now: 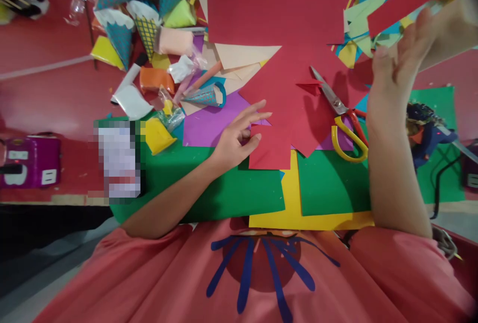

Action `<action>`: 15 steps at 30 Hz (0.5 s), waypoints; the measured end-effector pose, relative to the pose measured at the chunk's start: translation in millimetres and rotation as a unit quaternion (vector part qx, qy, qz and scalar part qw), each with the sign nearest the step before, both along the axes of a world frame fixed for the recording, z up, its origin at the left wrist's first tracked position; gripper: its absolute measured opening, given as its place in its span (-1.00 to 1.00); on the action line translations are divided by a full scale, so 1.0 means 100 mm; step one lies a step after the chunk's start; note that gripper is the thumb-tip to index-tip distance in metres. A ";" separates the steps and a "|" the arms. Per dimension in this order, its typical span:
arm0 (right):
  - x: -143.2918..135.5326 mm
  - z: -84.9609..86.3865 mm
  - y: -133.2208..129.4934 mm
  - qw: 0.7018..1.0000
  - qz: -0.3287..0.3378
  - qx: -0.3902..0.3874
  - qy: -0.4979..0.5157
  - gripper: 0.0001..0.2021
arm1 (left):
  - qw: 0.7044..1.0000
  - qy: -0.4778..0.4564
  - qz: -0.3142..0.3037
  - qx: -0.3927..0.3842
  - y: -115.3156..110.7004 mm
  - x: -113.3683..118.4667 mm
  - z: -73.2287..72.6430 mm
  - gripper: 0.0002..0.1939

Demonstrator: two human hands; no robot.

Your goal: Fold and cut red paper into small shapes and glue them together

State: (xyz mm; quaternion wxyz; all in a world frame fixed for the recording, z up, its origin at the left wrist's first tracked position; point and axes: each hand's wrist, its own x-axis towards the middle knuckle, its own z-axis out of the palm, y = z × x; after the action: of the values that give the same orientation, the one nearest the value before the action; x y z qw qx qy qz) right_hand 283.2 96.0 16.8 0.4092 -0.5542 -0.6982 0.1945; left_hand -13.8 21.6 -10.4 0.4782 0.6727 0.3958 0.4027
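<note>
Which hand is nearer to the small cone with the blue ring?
Left. The left hand is just right of the cone and lower in the view; the right hand is much farther right, past the scissors.

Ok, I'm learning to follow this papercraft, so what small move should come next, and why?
Perhaps lower the right hand to the metal scissors with red and yellow handles: they lie unheld nearby, handles toward the person.

Surface: broad, flat red bench (41, 99), crossed by a whitish line (45, 67)
Front: pale tan edge strip (70, 199)
Light: soft, faint shadows
Below left: blurred grey area (67, 263)
</note>
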 end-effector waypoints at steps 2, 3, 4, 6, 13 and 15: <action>-0.13 0.03 -0.17 0.997 -0.024 0.032 0.069 -0.60 | 1.000 0.006 0.007 0.008 0.00 0.01 -0.01 -0.59; -0.23 0.04 -0.26 0.994 -0.008 0.015 0.110 -0.64 | 1.000 0.004 0.009 0.013 0.00 0.01 -0.02 -0.59; -0.34 0.06 -0.35 0.989 0.009 -0.013 0.145 -0.71 | 1.000 -0.002 0.008 0.020 0.00 0.01 -0.03 -0.59; -0.54 0.09 -0.50 0.972 0.050 -0.121 0.196 -0.78 | 0.999 -0.016 0.000 0.030 0.01 0.01 -0.04 -0.58; -0.88 -0.04 -0.61 0.900 0.112 -0.299 0.296 -0.60 | 0.999 0.001 0.009 0.050 0.08 0.05 -0.01 -0.52; -0.92 -0.11 -0.60 0.880 0.110 -0.319 0.333 -0.63 | 0.998 0.001 0.038 0.046 0.11 0.07 0.00 -0.47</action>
State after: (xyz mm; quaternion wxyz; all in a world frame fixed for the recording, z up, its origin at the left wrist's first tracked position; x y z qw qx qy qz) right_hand 191.3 35.8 5.6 0.3946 -0.4771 -0.4773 0.6236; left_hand -7.2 33.0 -10.6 0.4310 0.6787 0.4025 0.4377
